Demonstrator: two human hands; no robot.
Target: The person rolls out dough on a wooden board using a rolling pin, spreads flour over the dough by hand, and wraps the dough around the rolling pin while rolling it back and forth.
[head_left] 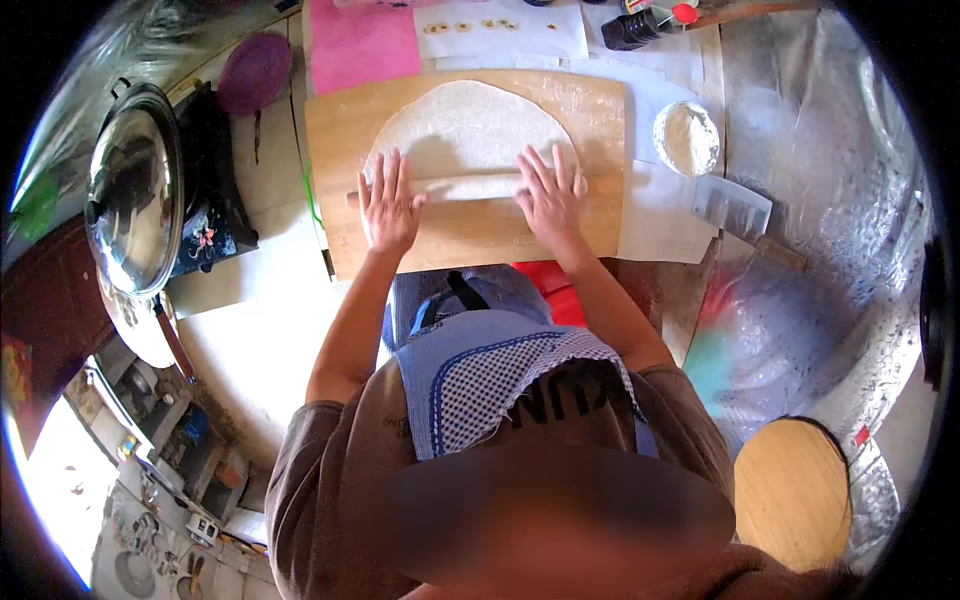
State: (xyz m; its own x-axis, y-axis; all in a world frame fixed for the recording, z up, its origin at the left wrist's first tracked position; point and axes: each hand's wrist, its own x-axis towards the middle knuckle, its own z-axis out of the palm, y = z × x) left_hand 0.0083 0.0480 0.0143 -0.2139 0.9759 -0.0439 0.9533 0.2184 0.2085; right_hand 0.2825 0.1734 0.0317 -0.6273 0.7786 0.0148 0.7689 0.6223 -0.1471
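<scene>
A wide round sheet of dough lies on a wooden board. Its near edge meets a rolling pin lying across the board, and dough seems to be wrapped around the pin's middle. My left hand rests flat on the pin's left part, fingers stretched forward. Toward the other end, my right hand lies on the pin with its fingers spread. Both palms hide parts of the pin and dough. Neither hand is closed around anything.
Right of the board are a bowl of white powder and a broad-bladed scraper or cleaver. A lidded pan stands left, near a purple lid-like disc. Behind the board lie a pink sheet and a dark bottle.
</scene>
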